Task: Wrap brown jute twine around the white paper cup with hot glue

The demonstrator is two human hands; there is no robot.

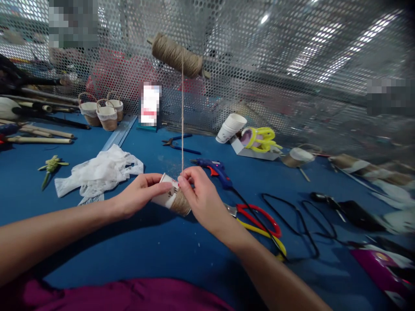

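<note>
A white paper cup lies tilted between my hands, its lower part wrapped in brown twine. My left hand grips the cup near its rim, thumb on top. With thumb and index finger, my right hand pinches the twine at the cup's side. The strand runs straight up to a twine spool on a stick at the mesh panel. Just beyond my right hand lies a blue glue gun.
On the blue table are white lace, red-and-yellow scissors, pliers, stacked cups and a black cable. Small twine-wrapped baskets and a phone stand at the back. Sticks lie at left.
</note>
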